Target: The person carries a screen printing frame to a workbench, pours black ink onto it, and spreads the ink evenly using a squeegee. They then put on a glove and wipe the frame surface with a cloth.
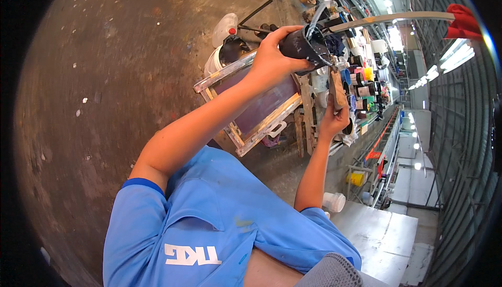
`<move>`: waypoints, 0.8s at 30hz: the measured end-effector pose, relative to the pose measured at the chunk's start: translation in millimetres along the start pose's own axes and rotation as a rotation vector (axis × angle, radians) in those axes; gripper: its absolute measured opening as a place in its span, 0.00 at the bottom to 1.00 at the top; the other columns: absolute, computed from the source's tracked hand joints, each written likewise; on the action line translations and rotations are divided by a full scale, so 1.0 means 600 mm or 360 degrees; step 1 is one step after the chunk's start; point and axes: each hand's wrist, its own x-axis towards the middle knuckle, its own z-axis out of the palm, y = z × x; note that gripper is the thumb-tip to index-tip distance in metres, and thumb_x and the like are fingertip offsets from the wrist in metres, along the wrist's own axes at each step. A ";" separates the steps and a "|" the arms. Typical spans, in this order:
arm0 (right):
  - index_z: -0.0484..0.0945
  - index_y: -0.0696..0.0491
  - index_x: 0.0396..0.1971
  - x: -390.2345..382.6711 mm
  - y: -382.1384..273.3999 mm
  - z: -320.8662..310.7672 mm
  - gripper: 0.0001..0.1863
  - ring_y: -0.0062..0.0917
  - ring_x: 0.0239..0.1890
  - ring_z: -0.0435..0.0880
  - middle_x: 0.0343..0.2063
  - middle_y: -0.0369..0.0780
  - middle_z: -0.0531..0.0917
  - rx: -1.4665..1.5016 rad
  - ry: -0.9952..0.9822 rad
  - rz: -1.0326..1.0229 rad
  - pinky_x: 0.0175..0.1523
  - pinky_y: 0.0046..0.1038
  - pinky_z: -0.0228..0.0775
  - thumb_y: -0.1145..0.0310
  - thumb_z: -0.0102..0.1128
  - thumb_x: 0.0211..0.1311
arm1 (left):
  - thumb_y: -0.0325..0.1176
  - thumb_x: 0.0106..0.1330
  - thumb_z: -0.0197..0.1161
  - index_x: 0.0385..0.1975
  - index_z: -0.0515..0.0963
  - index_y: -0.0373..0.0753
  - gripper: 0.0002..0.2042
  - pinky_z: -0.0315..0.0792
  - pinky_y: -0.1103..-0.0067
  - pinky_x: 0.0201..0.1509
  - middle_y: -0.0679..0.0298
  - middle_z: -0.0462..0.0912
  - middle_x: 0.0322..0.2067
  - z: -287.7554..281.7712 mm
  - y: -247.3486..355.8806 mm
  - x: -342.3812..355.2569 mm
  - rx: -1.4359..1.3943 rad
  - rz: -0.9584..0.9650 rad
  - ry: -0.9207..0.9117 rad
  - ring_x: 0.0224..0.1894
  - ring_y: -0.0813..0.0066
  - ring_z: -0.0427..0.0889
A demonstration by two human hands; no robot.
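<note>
Blue shirt (pixel 219 182) nearest the camera; beyond it, the left grip (pixel 276 51) clamped round a black container (pixel 298 45), tilted apparently to bring its mouth toward the brown tool (pixel 338 89) clasped in the right grip (pixel 334 120); a framed panel (pixel 269 101) lies beyond the left forearm (pixel 204 117)

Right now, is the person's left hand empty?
No, the left hand is wrapped around the side of a black tub.
</note>
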 end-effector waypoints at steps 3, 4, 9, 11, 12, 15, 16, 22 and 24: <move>0.77 0.61 0.50 -0.001 0.006 -0.003 0.18 0.32 0.53 0.81 0.50 0.46 0.82 -0.0019 -0.0001 0.0000 0.58 0.32 0.69 0.83 0.62 0.57 | 0.23 0.42 0.77 0.58 0.70 0.37 0.37 0.74 0.78 0.55 0.63 0.79 0.47 0.002 -0.005 -0.004 -0.0069 -0.0029 0.0008 0.48 0.77 0.79; 0.77 0.61 0.49 -0.005 0.009 -0.004 0.18 0.31 0.52 0.81 0.49 0.46 0.82 -0.0042 -0.0023 -0.0020 0.58 0.31 0.70 0.82 0.62 0.58 | 0.23 0.42 0.77 0.59 0.69 0.37 0.38 0.74 0.77 0.56 0.63 0.79 0.48 0.002 -0.006 -0.006 -0.0111 -0.0050 -0.0002 0.49 0.77 0.79; 0.77 0.63 0.46 -0.009 0.017 -0.002 0.15 0.23 0.43 0.81 0.42 0.41 0.83 0.0305 0.0206 0.0531 0.52 0.28 0.70 0.75 0.65 0.60 | 0.25 0.38 0.79 0.63 0.62 0.37 0.46 0.71 0.77 0.57 0.61 0.77 0.49 -0.020 -0.034 -0.001 -0.0049 -0.0031 -0.0045 0.51 0.74 0.77; 0.74 0.60 0.51 -0.006 0.018 -0.014 0.20 0.24 0.47 0.79 0.47 0.40 0.80 0.0635 0.0285 0.0762 0.55 0.28 0.69 0.74 0.66 0.59 | 0.22 0.38 0.78 0.64 0.62 0.37 0.46 0.70 0.77 0.57 0.61 0.76 0.52 -0.049 -0.064 -0.005 -0.0038 -0.0171 -0.0133 0.52 0.72 0.76; 0.71 0.59 0.54 0.001 0.008 -0.018 0.23 0.25 0.50 0.77 0.49 0.40 0.79 0.0921 0.0321 0.0810 0.57 0.29 0.69 0.75 0.66 0.59 | 0.21 0.38 0.77 0.64 0.62 0.37 0.46 0.70 0.77 0.57 0.62 0.76 0.51 -0.066 -0.083 -0.016 0.0009 -0.0257 -0.0115 0.52 0.72 0.76; 0.66 0.56 0.59 0.010 -0.019 -0.033 0.29 0.27 0.56 0.74 0.54 0.39 0.74 0.1346 0.0390 0.0913 0.61 0.31 0.67 0.75 0.66 0.59 | 0.19 0.37 0.76 0.64 0.62 0.38 0.47 0.71 0.77 0.56 0.63 0.76 0.51 -0.086 -0.146 -0.041 0.0000 -0.0487 -0.0106 0.51 0.72 0.76; 0.64 0.55 0.60 0.011 -0.026 -0.035 0.30 0.27 0.58 0.73 0.56 0.39 0.73 0.1418 0.0387 0.0952 0.63 0.33 0.66 0.75 0.66 0.59 | 0.18 0.37 0.76 0.64 0.62 0.38 0.47 0.71 0.77 0.56 0.63 0.76 0.50 -0.086 -0.154 -0.055 -0.0100 -0.0558 -0.0113 0.51 0.72 0.76; 0.68 0.54 0.57 -0.001 -0.051 -0.021 0.26 0.25 0.55 0.74 0.53 0.37 0.75 0.1530 0.0352 0.0992 0.61 0.33 0.67 0.77 0.66 0.59 | 0.17 0.37 0.74 0.64 0.64 0.39 0.45 0.71 0.74 0.58 0.62 0.73 0.53 -0.059 -0.192 -0.074 0.0029 -0.0528 -0.0151 0.55 0.70 0.74; 0.67 0.54 0.58 -0.003 -0.056 -0.022 0.27 0.26 0.56 0.74 0.54 0.37 0.75 0.1465 0.0292 0.0966 0.63 0.33 0.65 0.76 0.66 0.59 | 0.21 0.35 0.76 0.63 0.64 0.39 0.47 0.69 0.72 0.60 0.59 0.72 0.55 -0.062 -0.215 -0.064 0.0292 -0.0318 -0.0147 0.56 0.68 0.73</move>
